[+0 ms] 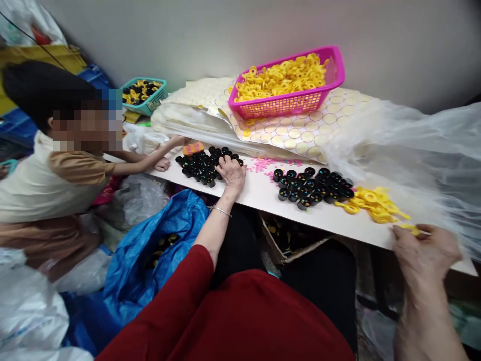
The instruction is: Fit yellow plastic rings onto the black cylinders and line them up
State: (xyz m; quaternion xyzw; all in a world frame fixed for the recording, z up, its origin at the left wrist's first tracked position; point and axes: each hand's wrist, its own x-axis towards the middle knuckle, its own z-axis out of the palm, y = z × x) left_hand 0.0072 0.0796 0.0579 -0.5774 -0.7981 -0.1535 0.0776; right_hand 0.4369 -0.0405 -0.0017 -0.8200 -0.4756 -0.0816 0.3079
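My left hand (231, 173) rests at the right end of a group of small black cups (201, 168), its fingers bent over them; what it grips, if anything, is hidden. At the table's right end, my right hand (426, 248) pinches a yellow plastic piece (411, 229). A pile of similar yellow ringed pieces (378, 203) lies just left of that hand. Beside the pile stands a second group of black cups (313, 185) with small coloured bits inside. Tiny pink pieces (263, 164) are scattered between the two groups.
A pink basket (289, 104) of yellow pieces stands behind the table (259, 193) on patterned sheets. Clear plastic sheeting (409, 150) lies at right. Another person (80, 168) reaches in from the left, near an orange item (193, 149). A blue bag (131, 271) sits below.
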